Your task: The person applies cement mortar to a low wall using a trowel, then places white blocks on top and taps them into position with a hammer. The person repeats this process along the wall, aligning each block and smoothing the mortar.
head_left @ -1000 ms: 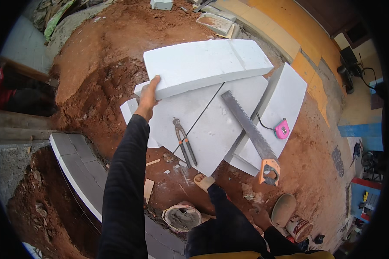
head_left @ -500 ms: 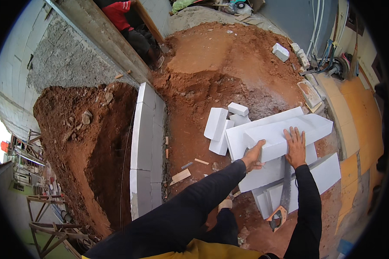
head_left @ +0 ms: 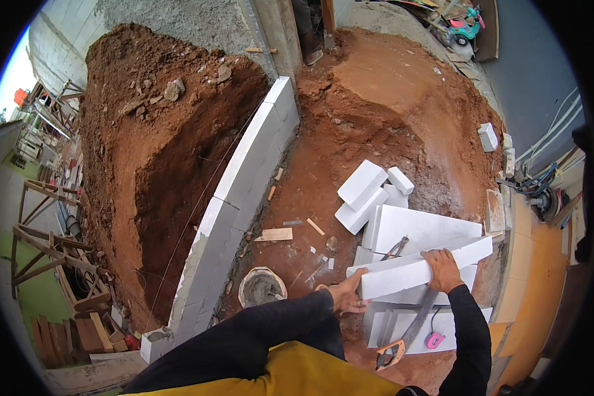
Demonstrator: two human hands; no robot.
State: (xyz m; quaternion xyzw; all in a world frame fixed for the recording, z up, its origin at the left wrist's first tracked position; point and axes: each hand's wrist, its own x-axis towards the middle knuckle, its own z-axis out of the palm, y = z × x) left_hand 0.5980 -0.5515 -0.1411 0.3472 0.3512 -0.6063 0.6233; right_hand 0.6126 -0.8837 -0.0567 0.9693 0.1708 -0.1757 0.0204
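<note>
A long white lightweight concrete block [head_left: 402, 274] lies between my hands, above a stack of similar white blocks [head_left: 429, 224]. My left hand [head_left: 348, 292] grips its left end, with the thumb at the end face. My right hand [head_left: 444, 269] is wrapped over its near side, towards the right end. Just below the block, a handsaw [head_left: 391, 355] with an orange handle rests with its blade against the stack. A pink tape measure [head_left: 434, 340] sits on a lower white block near my right forearm. Pliers [head_left: 397, 247] lie behind the held block.
A low wall of white blocks [head_left: 234, 218] runs along the left, with a string beside it and a dug earth pit [head_left: 171, 152] beyond. A bucket of grey mortar [head_left: 262, 288] stands near my left forearm. Loose white blocks [head_left: 363, 185] lie ahead. A person's leg [head_left: 305, 30] shows at the far post.
My view has swung left. The held block has shifted off the stack towards me, and my left hand has moved to its end. The pliers and tape measure have come into sight.
</note>
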